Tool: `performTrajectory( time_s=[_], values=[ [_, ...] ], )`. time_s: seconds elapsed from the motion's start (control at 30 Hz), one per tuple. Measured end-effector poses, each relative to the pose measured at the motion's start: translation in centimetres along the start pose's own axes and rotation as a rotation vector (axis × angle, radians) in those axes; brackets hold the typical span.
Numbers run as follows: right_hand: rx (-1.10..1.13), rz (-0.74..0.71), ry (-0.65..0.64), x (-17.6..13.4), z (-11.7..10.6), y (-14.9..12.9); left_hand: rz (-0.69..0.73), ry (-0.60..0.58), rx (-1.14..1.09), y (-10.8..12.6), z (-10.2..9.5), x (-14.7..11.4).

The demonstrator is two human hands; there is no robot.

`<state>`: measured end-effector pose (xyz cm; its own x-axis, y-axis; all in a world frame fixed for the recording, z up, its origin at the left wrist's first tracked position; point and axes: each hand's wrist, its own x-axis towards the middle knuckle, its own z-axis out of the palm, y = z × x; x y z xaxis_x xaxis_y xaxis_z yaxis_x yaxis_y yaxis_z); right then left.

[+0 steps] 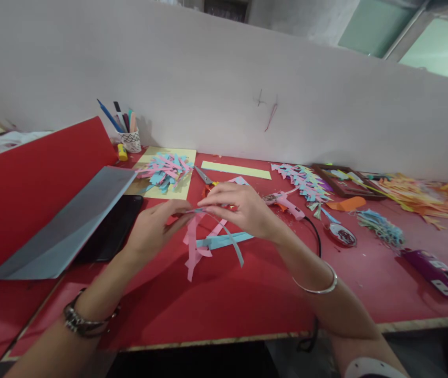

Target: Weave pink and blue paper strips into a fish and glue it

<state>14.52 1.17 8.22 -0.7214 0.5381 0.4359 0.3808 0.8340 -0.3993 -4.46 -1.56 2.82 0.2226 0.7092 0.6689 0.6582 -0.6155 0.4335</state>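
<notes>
My left hand (154, 227) and my right hand (243, 207) meet above the middle of the red table, fingertips pinched together. Between them is a thin blue paper strip (229, 234), its loose end curving down to the right. Below my fingers lie pink paper strips (192, 249) and a flat light-blue paper strip (224, 240). Just behind the hands rest scissors (207, 181) with an orange and yellow handle, partly covered by my right hand. A pink glue gun (290, 206) lies to the right, its black cord running toward the front edge.
A heap of pink and blue paper pieces (168, 170) sits on yellow paper. At left are a black phone-like slab (109, 236), a blue-grey sheet (70, 226) and a pen cup (131, 142). Fringed paper garlands (302, 181) and a purple power strip (430, 270) occupy the right.
</notes>
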Motion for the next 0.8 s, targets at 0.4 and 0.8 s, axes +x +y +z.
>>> performTrajectory(
  time_s=[0.4, 0.8],
  values=[
    [0.035, 0.044, -0.024, -0.1, -0.8, 0.2, -0.004, -0.026, -0.028, 0.1, 0.1, 0.0],
    [0.109, 0.185, -0.129, -0.1, -1.0, -0.1, -0.011, -0.040, -0.003, 0.1, 0.1, 0.1]
  ],
)
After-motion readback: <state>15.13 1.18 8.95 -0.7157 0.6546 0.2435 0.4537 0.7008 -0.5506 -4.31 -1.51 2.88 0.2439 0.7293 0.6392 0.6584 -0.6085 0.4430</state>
